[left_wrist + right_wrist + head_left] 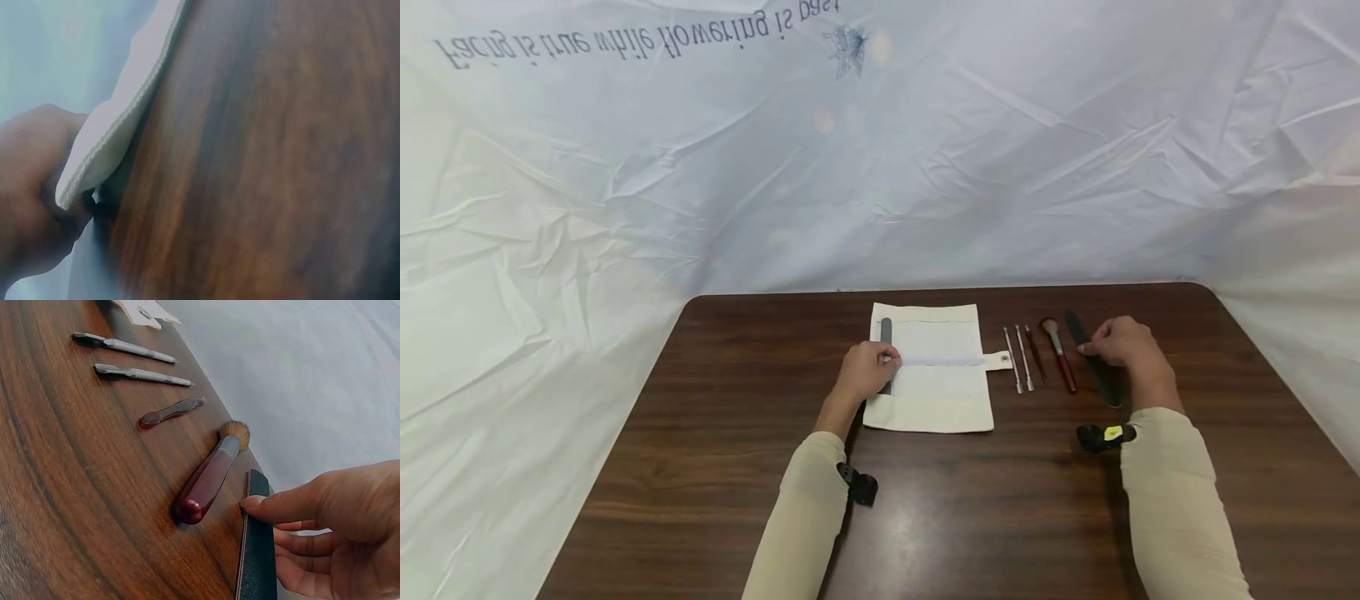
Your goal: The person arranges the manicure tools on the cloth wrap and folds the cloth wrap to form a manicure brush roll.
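Note:
An off-white cloth case (936, 414) lies spread out on the table, a slim grey nail file (886, 331) tucked upright along its left side. My left hand (865, 371) is at that side with fingers curled, partly covering the file. In the left wrist view, the left hand (31, 187) grips the stitched edge of the case (115, 134). On the right, my right hand (1123, 342) pinches a wide, dark nail file (1107, 385) by its edges. The right wrist view shows the thumb on the near edge of this dark file (257, 565), fingers on its far side.
Between case and dark file lie two metal cuticle pushers (1014, 367) (1025, 362), a small brown tool (1035, 352) and a red-handled brush (1064, 367). A snap strap (997, 361) sticks out from the case. White sheeting (925, 208) hangs behind the wooden table (700, 467).

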The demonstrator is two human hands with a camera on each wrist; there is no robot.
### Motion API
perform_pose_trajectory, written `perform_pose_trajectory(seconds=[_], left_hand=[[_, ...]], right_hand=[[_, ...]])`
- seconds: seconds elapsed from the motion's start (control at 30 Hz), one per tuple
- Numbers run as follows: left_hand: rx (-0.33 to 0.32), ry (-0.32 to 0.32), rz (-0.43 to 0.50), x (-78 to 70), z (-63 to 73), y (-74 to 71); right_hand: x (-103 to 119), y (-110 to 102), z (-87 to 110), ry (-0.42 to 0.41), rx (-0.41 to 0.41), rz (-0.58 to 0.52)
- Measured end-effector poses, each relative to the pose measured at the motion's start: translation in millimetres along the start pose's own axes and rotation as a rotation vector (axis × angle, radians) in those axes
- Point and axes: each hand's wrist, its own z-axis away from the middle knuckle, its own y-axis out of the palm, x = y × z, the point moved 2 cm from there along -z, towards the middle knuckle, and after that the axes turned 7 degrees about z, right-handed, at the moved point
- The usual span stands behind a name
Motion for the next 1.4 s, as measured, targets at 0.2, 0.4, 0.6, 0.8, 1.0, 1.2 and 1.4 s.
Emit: perform_pose_trajectory(seconds=[0.2,0.4,0.6,0.8,1.0,1.2,1.4], left_hand=[[-0.010,-0.010,0.020,-1.0,1.0,-0.7],[-0.009,-0.016,0.019,-0.4,1.3,-0.3],[-0.011,-0.012,0.014,-0.4,1.8,-0.4],[-0.014,-0.016,0.013,0.1,1.4,0.9],[-0.010,-0.021,0.035,0.9,1.3,1.8],[-0.013,-0.010,0.042,1.6,2.0,0.4],[-0.014,-0.008,0.043,1.5,2.0,0.3]], right_hand=[[-3.0,3.0,-8.0,-0.016,0.004,-0.091],[5.8,-0.2,-6.3,-0.077,-0.085,-0.093],[38.9,0.6,-7.0,-0.150,-0.188,-0.344],[84.1,18.7,-13.0,-0.216,-0.140,-0.619],[126.3,46.0,-21.3,-0.246,-0.071,-0.802],[158.8,72.0,-31.0,-0.235,0.010,-0.956],[181.7,93.1,-37.8,-0.199,0.059,-1.141]])
